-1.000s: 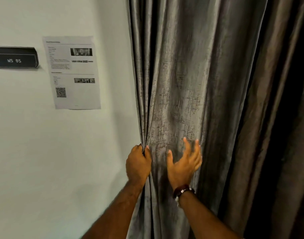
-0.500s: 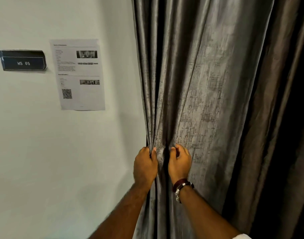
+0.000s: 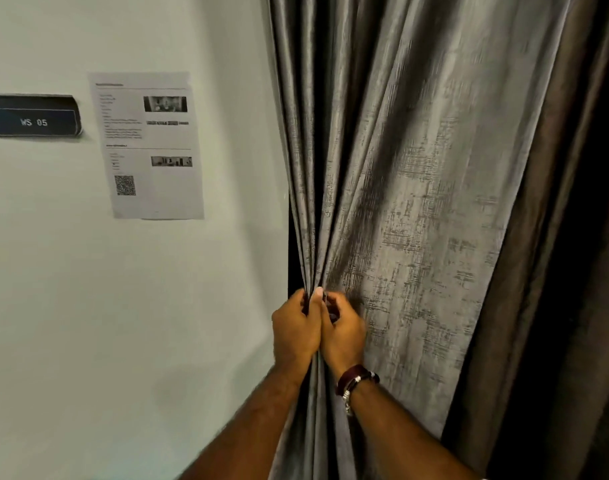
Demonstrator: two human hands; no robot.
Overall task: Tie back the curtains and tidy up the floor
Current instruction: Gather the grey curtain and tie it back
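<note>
A grey textured curtain (image 3: 417,209) hangs in long folds to the right of a white wall. My left hand (image 3: 294,332) is closed around the curtain's gathered left edge at about waist height. My right hand (image 3: 343,332), with a dark red wristband, sits pressed against the left hand and pinches further folds into the same bunch. The fabric fans out upward and rightward from the two hands. No tie-back is visible, and the floor is out of view.
A darker brown curtain panel (image 3: 566,271) hangs at the far right. On the white wall (image 3: 105,323) are a printed paper sheet (image 3: 150,147) with a QR code and a black sign (image 3: 35,116) reading "WS 05".
My right hand went from open, palm against the fabric, to closed on folds, then slid left until it met my left hand. The curtain is gathered tighter.
</note>
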